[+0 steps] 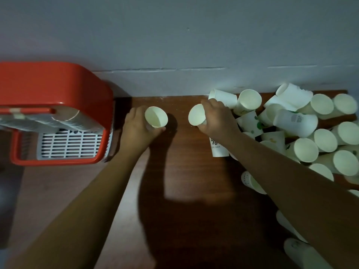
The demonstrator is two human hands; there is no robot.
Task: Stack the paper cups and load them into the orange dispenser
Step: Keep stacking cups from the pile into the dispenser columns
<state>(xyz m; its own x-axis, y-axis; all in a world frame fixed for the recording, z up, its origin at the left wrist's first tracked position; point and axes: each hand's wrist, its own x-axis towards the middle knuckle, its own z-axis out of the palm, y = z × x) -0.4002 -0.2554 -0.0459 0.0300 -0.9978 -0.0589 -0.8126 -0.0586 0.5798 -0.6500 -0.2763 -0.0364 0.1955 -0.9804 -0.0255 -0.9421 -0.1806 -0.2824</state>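
Dim light falls on a plain grey wall (174,35) and, below it, a dark wooden worktop (184,181). The scene is viewed from above by a person whose two bare forearms reach in from 6 o'clock.

At 9 o'clock in the view sits the orange dispenser (48,82), a rounded orange frame. Rows of stacked cups (73,121) lie on their sides inside it, above a white slatted grille (71,144).

Just off the dispenser's 3 o'clock side, the left hand (136,129) holds the first cup (156,119). Fingers and thumb curl round its lower wall. Its open mouth faces up toward the camera, tipped slightly to 1 o'clock.

A strip of bare worktop separates it from the right hand (217,119). This hand grips the second cup (196,115) from above, fingers wrapped over its side. That cup's mouth is turned toward 9 o'clock, facing the first cup. The two cups are near each other but apart.

Below the right wrist a printed cup (218,148) shows dark lettering, its upper part hidden by the arm.

From 2 o'clock round to 5 o'clock spreads a heap of loose cups (310,133). They are white, some with green print, and lie at all angles, many with mouths toward the camera. The heap reaches back to the wall, and the right forearm crosses in front of it.
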